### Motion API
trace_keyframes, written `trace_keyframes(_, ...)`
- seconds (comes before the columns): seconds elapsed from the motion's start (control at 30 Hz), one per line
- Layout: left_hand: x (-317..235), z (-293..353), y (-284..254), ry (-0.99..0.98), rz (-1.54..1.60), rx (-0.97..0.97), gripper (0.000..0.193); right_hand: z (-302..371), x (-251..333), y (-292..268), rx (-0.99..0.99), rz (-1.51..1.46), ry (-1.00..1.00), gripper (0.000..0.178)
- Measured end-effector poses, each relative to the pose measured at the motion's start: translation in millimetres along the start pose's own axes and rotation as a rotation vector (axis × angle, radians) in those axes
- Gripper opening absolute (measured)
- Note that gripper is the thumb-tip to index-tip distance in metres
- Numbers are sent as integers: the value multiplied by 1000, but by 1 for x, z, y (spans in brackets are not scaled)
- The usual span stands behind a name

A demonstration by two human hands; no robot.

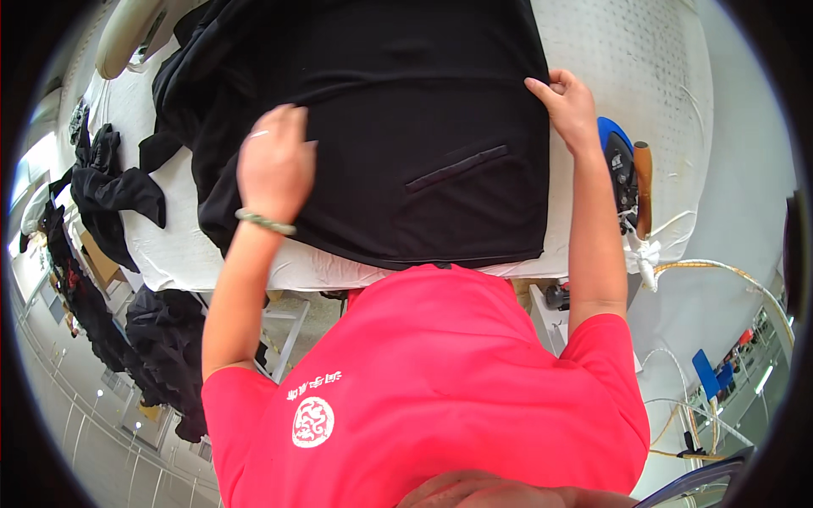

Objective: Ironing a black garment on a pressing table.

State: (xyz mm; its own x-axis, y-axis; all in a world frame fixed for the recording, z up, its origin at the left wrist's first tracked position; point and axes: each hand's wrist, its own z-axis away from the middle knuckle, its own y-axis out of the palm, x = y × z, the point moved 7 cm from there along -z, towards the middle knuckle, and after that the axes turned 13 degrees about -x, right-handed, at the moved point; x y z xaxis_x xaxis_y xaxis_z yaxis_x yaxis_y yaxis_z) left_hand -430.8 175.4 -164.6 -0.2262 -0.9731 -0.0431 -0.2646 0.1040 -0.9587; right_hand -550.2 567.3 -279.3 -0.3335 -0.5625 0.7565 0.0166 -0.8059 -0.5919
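A black garment [381, 178] lies spread over a white-covered table, with a slanted pocket opening [457, 167] in its lower right part. At its right edge, my right hand [569, 106] has the cloth between thumb and fingers. Over the garment's left part is my left hand [275, 165], back up, with a braided band at the wrist. Motion blurs that hand, and its fingertips are bent out of sight, so I cannot tell whether it grips the cloth.
An iron [622, 165] with a blue edge and wooden handle stands right of my right forearm, its hose [720, 267] trailing off right. More black cloth [118, 186] hangs over the left of the white table cover [627, 51]. A pale padded arm [123, 38] juts in at the far left.
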Motion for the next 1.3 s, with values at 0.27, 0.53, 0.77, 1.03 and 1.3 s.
trace_keyframes(0.27, -199, -94, 81, -321, 588, 251, 43, 38, 54, -10, 155, -472, 159, 29)
trace_keyframes(0.53, -191, -103, 48, -259, 673, 64, 22, 32, 3, 94, 667, -1152, 42, 36)
trace_keyframes(0.77, -145, -81, 60, -230, 627, -111, 39, -129, 31, 121, 447, -1191, -31, 43)
trace_keyframes(1.03, -144, -57, 105, -28, 486, -52, 73, -137, 56, 59, 713, -1301, 300, 55)
trace_keyframes(1.3, -150, -64, 78, 17, 633, -218, 46, 10, 21, -7, 75, -127, 275, 38)
